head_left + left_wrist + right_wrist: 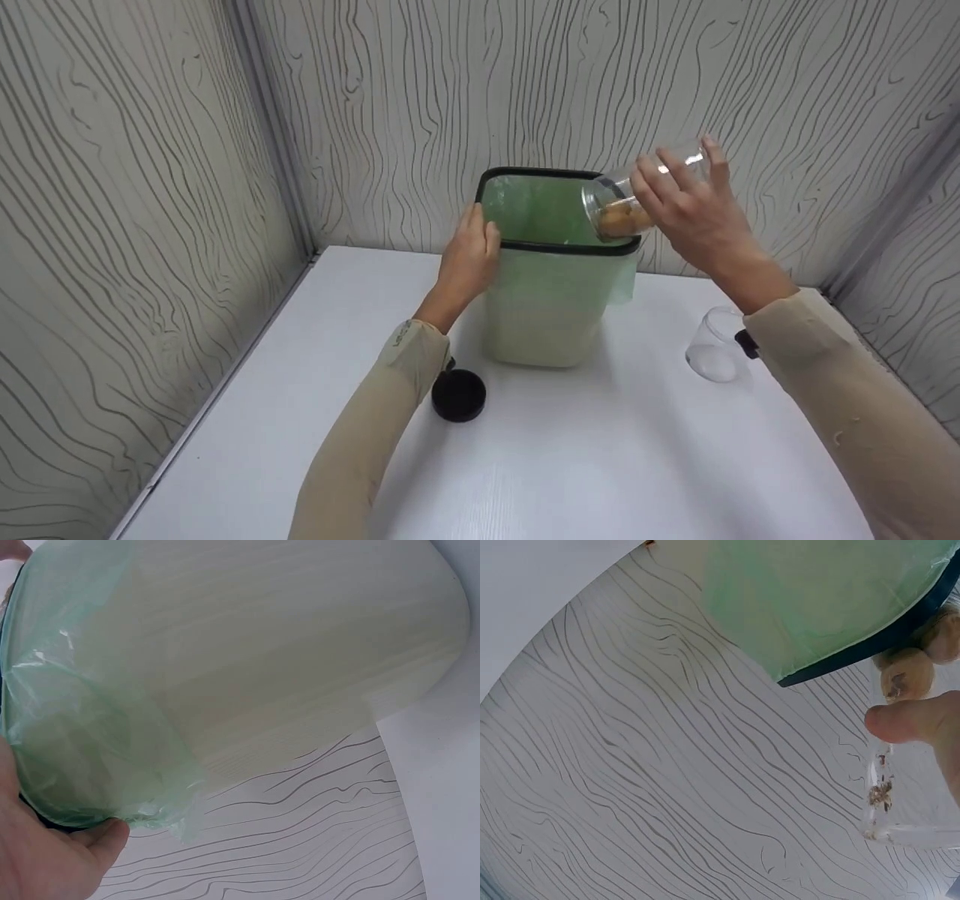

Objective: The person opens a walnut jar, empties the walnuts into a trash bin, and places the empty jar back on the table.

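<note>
A pale bin (551, 322) with a black rim and a green plastic bag lining stands on the white table. My left hand (471, 251) grips the bin at the left of its rim, thumb near the front corner. In my right hand (690, 199) is a clear jar (615, 187), tilted with its mouth down at the bin's right rim. Several round brown pieces (906, 675) lie near the jar's mouth, and small brown crumbs (880, 795) cling inside toward its base.
On the table (300, 420), a black round lid (459, 395) lies near my left forearm. A second clear jar (716, 349) stands right of the bin, beside my right wrist. Wood-patterned walls (420, 90) close in the table at the back and sides.
</note>
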The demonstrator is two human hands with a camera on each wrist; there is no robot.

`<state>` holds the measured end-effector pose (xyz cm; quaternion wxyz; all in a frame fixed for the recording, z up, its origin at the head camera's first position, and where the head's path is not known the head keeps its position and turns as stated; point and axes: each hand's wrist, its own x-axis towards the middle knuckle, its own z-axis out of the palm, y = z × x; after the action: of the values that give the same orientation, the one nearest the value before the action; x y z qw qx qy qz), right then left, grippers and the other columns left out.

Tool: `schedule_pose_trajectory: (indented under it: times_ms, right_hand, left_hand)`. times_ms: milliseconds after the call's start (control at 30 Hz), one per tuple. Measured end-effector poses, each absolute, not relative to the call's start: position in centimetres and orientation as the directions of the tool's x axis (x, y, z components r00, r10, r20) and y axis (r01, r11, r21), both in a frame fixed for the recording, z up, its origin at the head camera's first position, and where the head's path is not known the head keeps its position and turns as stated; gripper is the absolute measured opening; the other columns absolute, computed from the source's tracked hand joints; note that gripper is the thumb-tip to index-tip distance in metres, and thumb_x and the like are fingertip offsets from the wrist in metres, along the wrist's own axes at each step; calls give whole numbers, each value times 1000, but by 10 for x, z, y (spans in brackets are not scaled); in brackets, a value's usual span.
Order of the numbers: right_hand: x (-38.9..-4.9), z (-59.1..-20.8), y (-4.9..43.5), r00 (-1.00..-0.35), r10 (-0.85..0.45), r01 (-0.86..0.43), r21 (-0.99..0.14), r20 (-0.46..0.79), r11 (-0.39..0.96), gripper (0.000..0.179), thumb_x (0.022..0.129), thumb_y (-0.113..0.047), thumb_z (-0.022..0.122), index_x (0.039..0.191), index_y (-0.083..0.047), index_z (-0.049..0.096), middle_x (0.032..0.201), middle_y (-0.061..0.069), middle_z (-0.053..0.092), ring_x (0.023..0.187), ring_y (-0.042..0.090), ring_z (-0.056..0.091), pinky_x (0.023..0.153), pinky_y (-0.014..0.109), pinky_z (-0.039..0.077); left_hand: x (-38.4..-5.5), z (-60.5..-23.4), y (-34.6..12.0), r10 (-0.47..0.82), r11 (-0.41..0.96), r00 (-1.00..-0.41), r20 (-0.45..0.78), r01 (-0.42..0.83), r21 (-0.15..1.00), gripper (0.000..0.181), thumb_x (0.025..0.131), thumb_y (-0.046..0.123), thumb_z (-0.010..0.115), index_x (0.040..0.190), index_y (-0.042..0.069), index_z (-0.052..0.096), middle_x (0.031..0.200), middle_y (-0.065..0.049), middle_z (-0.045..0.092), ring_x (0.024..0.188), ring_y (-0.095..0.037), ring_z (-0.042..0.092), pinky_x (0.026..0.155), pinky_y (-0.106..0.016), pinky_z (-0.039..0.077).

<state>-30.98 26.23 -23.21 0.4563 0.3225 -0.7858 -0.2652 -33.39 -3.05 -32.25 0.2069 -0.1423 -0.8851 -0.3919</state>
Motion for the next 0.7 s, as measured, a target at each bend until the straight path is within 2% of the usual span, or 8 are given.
schedule_pose_trajectory:
  times_ms: [267,567,700]
  right_hand:
    - [-312,-231,264,-393,-749,-278,708,534,650,73,63,6,74,130,1,45,133,20,48,122,36,43,105,61,15]
    - [-315,-227,264,-484,-732,-296,698,479,652,88,64,6,77,141,-2,35,138,21,39,130,37,31,105,59,17]
    - [-318,-225,264,-483,-750,-287,728,452,623,88,64,4,79,141,-3,37,140,20,38,132,36,29,108,56,15]
  left_hand:
    - [-334,-322,-31,88,656,-879,468,405,637,53,103,24,26,146,-7,23,152,-21,23,138,-28,26,110,-38,23]
    - [-334,-322,-32,90,660,-884,459,398,637,53,103,25,25,146,-6,22,151,-21,23,137,-29,29,109,-39,26]
    - [-334,-323,-31,88,659,-881,465,402,636,53,103,24,26,146,-6,23,151,-21,23,137,-29,28,109,-40,25]
